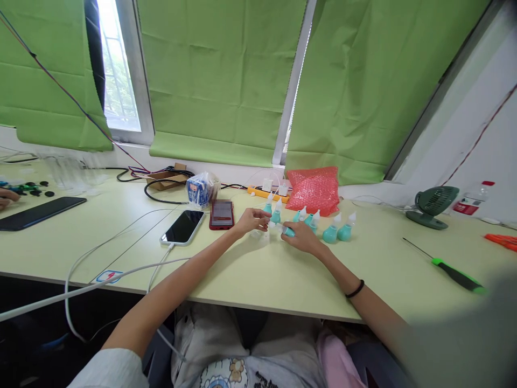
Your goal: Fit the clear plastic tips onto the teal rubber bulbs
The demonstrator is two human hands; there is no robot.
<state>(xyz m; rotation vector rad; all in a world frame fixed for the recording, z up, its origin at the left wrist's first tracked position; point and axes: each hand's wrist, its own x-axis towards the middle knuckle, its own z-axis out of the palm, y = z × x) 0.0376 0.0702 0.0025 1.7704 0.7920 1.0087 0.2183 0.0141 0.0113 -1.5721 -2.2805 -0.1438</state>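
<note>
My right hand (pixel 304 237) is closed around a teal bulb aspirator (pixel 288 232) with its translucent nozzle end pointing left. Close beside it, my left hand (pixel 250 222) pinches a small clear tip (pixel 271 225) at that nozzle end. Whether the two parts touch is too small to make out. A few clear pieces (pixel 257 234) lie on the table under the left fingers. Just behind my hands stand two teal aspirators (pixel 276 216) with clear pointed tips. Several more aspirators (pixel 329 234) sit right of my right hand, some partly hidden by it.
On the left lie a white-cased phone (pixel 182 227) with a cable and a red-framed device (pixel 222 214). Behind are a wrapped blue box (pixel 198 191), a power strip (pixel 258 193) and a red bubble bag (pixel 313 189). A screwdriver (pixel 448 268) and fan (pixel 434 206) are right. Another person's hand (pixel 7 197) shows far left.
</note>
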